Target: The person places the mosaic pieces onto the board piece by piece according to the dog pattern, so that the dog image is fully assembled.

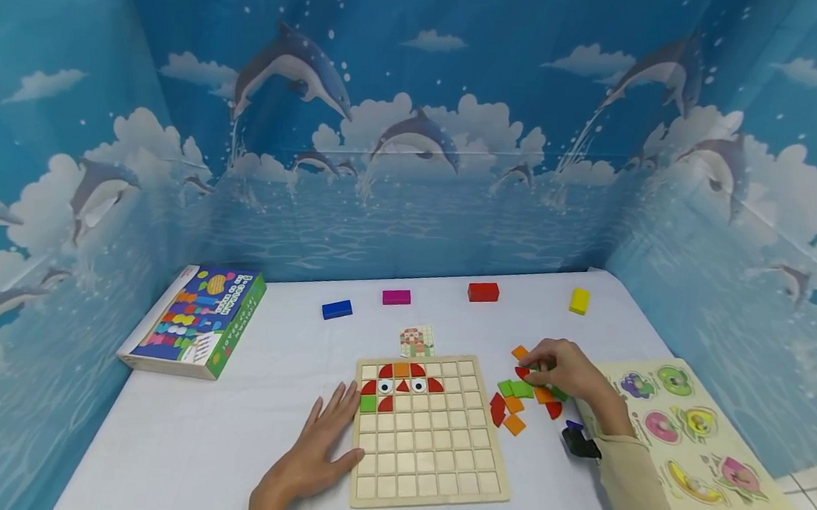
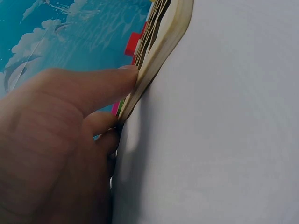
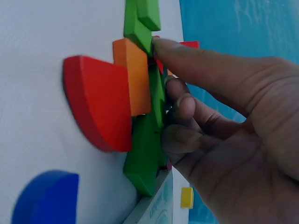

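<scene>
A wooden grid board (image 1: 431,451) lies in the middle of the white table, with red, orange and green tiles and two eye tiles in its top-left cells. My left hand (image 1: 319,448) lies flat beside the board's left edge, its thumb (image 2: 103,86) against the board's rim (image 2: 161,46). My right hand (image 1: 538,368) is over a loose pile of tiles (image 1: 519,402) to the right of the board. Its thumb and curled fingers (image 3: 182,105) pinch a small red tile (image 1: 521,371) among green tiles (image 3: 145,154), an orange tile (image 3: 135,79) and a red quarter-round (image 3: 98,100).
A picture card (image 1: 416,340) lies above the board. Blue (image 1: 337,309), magenta (image 1: 396,296), red (image 1: 483,291) and yellow (image 1: 579,300) blocks line the far side. A game box (image 1: 197,320) sits at the left, a peg puzzle (image 1: 705,452) at the right. Dolphin-print walls enclose the table.
</scene>
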A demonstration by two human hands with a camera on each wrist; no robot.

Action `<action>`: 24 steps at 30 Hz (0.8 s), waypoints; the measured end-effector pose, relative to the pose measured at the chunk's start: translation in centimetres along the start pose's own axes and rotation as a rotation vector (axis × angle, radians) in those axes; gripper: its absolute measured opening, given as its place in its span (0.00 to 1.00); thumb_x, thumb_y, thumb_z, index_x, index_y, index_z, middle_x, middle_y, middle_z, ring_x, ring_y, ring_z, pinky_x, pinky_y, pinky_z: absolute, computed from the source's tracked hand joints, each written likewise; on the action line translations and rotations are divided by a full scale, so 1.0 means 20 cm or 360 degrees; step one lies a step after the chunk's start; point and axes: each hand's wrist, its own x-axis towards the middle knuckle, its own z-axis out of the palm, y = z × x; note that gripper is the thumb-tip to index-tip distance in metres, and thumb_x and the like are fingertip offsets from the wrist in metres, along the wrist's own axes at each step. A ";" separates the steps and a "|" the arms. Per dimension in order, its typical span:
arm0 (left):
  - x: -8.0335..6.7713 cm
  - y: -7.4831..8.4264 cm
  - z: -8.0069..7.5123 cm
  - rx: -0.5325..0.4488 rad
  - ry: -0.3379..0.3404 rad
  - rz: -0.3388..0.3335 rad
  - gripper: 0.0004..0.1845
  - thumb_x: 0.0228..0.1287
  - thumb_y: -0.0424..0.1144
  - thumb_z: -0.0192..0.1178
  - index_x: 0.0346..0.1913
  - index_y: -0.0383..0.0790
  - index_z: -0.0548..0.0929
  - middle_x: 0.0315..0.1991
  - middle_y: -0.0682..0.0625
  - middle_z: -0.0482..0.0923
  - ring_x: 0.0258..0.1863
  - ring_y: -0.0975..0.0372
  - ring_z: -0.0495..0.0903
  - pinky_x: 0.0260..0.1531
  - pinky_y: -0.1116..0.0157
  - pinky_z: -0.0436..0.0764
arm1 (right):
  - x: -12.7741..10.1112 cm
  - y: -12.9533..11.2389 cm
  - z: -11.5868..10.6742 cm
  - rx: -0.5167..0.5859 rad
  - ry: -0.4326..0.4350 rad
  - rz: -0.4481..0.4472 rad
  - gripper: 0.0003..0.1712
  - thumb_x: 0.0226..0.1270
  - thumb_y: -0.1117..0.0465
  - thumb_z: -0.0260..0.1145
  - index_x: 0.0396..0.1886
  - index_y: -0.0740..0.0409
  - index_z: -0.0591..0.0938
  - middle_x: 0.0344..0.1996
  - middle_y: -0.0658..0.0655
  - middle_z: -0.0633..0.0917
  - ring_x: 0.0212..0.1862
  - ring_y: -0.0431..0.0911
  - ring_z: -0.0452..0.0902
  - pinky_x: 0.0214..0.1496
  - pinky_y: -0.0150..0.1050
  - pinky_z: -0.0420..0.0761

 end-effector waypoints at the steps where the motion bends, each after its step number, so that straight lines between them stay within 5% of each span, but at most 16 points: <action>1: 0.00 0.00 0.00 -0.0002 0.0001 -0.0002 0.48 0.74 0.43 0.68 0.88 0.43 0.53 0.89 0.52 0.44 0.89 0.52 0.37 0.86 0.52 0.31 | 0.00 0.00 0.00 -0.0005 0.0005 -0.0004 0.13 0.62 0.69 0.81 0.47 0.63 0.93 0.33 0.53 0.82 0.37 0.48 0.72 0.31 0.32 0.73; 9: 0.00 -0.01 0.00 0.0016 0.0009 0.0019 0.48 0.74 0.43 0.69 0.88 0.42 0.54 0.89 0.50 0.46 0.89 0.51 0.38 0.85 0.44 0.35 | 0.01 -0.01 0.00 -0.0057 -0.0043 0.0042 0.10 0.63 0.67 0.81 0.44 0.60 0.93 0.33 0.53 0.81 0.39 0.49 0.71 0.33 0.33 0.73; 24: 0.00 -0.01 0.00 0.0016 0.0016 0.0028 0.47 0.74 0.43 0.68 0.88 0.41 0.54 0.89 0.51 0.46 0.89 0.51 0.39 0.85 0.44 0.35 | -0.02 0.01 -0.05 0.0014 -0.0155 -0.0037 0.12 0.62 0.71 0.80 0.45 0.61 0.91 0.36 0.54 0.81 0.39 0.48 0.73 0.35 0.31 0.79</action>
